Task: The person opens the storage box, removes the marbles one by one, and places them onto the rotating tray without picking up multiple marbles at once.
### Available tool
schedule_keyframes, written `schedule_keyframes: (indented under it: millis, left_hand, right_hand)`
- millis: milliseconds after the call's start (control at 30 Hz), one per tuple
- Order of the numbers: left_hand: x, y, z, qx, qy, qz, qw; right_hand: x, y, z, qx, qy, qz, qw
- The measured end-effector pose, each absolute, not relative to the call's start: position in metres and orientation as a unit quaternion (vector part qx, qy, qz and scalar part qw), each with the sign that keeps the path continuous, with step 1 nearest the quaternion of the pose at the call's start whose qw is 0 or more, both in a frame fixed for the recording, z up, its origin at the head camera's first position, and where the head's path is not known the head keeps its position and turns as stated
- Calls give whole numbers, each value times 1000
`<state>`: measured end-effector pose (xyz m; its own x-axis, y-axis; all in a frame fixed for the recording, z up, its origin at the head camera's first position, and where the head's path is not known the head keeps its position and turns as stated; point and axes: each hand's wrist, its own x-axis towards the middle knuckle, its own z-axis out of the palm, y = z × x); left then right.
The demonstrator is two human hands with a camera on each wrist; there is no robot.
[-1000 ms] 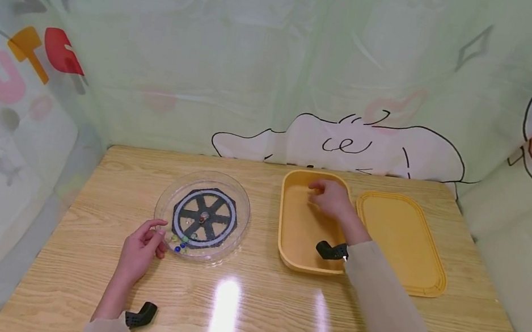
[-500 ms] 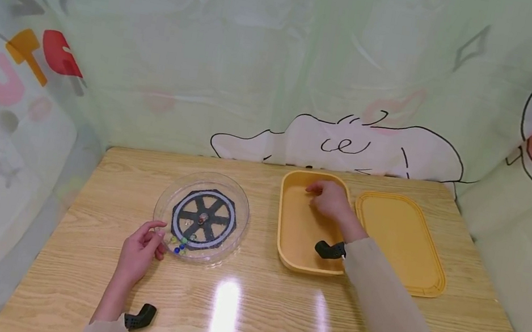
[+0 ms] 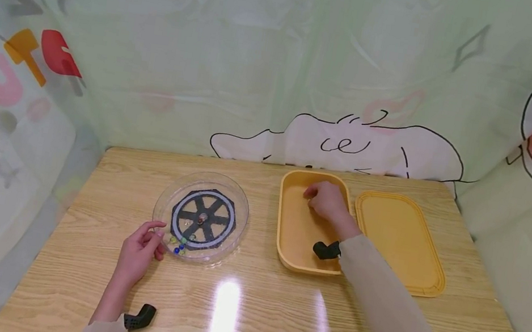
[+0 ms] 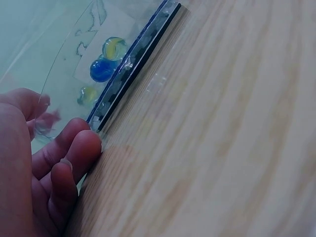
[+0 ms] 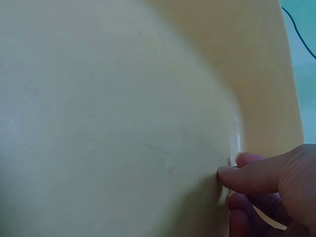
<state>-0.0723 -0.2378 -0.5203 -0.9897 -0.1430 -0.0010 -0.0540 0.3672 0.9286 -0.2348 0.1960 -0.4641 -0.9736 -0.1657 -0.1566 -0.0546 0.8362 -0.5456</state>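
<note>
My left hand (image 3: pixel 138 253) grips the near-left rim of a round clear dish (image 3: pixel 238 236). In the left wrist view, its fingers (image 4: pixel 81 148) curl at the dish's edge. Several glass marbles lie inside near that hand, among them a blue marble (image 4: pixel 102 70) and a clear one with a yellow swirl (image 4: pixel 114 49). A dark spoked wheel shape (image 3: pixel 217 219) shows within the dish. My right hand (image 3: pixel 327 200) reaches into a yellow plastic box (image 3: pixel 293 239). Thumb and fingertips (image 5: pixel 228 171) come close together at its inner corner; whether anything is between them is hidden.
A yellow lid (image 3: pixel 399 240) lies flat to the right of the box. All stand on a wood-grain table (image 3: pixel 269 316). A printed cloth curtain (image 3: pixel 210 54) hangs behind the table and along both sides.
My right hand's fingers have drawn together inside the box, and the hand has shifted slightly left. My left hand keeps its place at the dish.
</note>
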Motion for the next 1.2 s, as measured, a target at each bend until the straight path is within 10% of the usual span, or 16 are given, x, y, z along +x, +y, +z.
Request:
schedule_keyframes:
  millis: [1200]
  left_hand:
    - [-73, -238, -521, 55, -833, -549, 44]
  right_hand:
    - [-214, 182, -425, -48, 904, -417, 83]
